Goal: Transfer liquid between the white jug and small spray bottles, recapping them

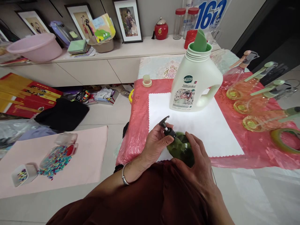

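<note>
A dark green pump bottle [180, 149] is held tilted close to my body, over the near edge of the table. My left hand [156, 140] has its thumb and fingers closed around the black pump head [169, 132]. Wrapped around the bottle's body from the right is my right hand [195, 153]. Behind the pump bottle, a large pale detergent jug [195, 82] stands upright on a white scalloped sheet [225, 140]. A green funnel-shaped piece [200, 42] sits in its open mouth.
Several clear spray bottles [253, 123] and a roll of tape [286, 139] are at the right of the red-covered table [140, 125]. A small translucent cap [147, 80] lies at the far left corner. Spilled beads [55, 162] lie on a pink mat [91, 156] at left.
</note>
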A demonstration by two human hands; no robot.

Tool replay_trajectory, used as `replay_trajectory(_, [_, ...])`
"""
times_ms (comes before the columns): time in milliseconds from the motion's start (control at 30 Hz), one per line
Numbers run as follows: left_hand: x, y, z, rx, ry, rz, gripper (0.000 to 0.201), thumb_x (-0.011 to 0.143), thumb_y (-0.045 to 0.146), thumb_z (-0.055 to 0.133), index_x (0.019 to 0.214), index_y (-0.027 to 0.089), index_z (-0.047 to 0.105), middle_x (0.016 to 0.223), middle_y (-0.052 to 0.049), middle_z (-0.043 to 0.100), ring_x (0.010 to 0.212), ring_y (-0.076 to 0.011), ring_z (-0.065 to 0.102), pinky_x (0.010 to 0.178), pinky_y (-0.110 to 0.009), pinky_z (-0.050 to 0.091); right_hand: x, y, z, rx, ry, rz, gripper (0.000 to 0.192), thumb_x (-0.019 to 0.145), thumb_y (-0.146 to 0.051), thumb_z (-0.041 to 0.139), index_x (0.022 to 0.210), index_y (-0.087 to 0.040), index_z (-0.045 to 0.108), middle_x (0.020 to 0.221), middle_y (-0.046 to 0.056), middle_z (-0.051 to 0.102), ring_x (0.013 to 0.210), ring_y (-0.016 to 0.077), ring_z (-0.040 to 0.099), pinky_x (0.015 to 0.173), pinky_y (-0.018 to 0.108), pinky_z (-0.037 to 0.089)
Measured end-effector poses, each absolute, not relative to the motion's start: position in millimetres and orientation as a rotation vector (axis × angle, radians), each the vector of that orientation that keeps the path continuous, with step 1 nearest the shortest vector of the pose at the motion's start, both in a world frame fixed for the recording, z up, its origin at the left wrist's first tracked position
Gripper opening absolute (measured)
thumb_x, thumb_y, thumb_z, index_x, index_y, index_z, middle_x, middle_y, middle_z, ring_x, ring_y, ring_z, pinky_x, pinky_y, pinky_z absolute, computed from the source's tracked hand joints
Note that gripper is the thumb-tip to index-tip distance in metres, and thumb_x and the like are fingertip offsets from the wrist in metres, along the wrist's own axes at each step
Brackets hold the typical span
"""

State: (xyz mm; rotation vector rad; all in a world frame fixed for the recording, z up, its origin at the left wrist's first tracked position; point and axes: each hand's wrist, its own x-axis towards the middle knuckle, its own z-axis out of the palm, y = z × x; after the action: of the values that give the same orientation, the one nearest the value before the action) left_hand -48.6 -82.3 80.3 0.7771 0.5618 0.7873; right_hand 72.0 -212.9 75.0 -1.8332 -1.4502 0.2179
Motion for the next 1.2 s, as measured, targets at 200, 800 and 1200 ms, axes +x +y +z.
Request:
replay_trajectory(200, [-49.2, -76.7, 75.5, 0.771, 0.584, 0.776, 0.052, 0.058, 0.031, 0.098, 0.103, 0.019, 0.077, 0.09, -0.003, 0.073, 0.085, -0.0155, 0.065, 0.085, -0.029, 0.049, 74.2, -215.3, 73.5, -1.816, -1.444, 0.242, 0.076, 0.094, -0.052, 0.066, 0.157, -0.028, 0.033, 0.145, 0.01, 0.045, 0.131, 0.0246, 0.051, 0.103, 0.043, 0.054])
replay_trajectory(800, [-51.5, -77.0, 72.8, 0.899, 0.571, 0.747, 0.053, 0.067, 0.031, 0.094, 0.115, 0.021, 0.073, 0.099, -0.004, 0.076, 0.091, -0.017, 0.068, 0.087, -0.029, 0.051, 77.0, -217.6, 70.0, -1.77, -1.439, 0.347, 0.078, 0.094, -0.044, 0.067, 0.16, -0.029, 0.028, 0.148, 0.01, 0.04, 0.135, 0.0227, 0.047, 0.108, 0.038, 0.052])
replay_trajectory(1200, [-63.1, -56.6, 34.6, 1.956, 0.666, 0.833, 0.034, 0.099, 0.023, 0.055, 0.133, 0.028, 0.06, 0.131, -0.008, 0.065, 0.125, -0.023, 0.058, 0.11, -0.045, 0.047, 177.0, -210.8, 52.4, -1.661, -0.773, 0.187, 0.092, 0.076, -0.051, 0.084, 0.153, -0.022, 0.042, 0.15, 0.013, 0.042, 0.135, 0.0297, 0.047, 0.112, 0.046, 0.045])
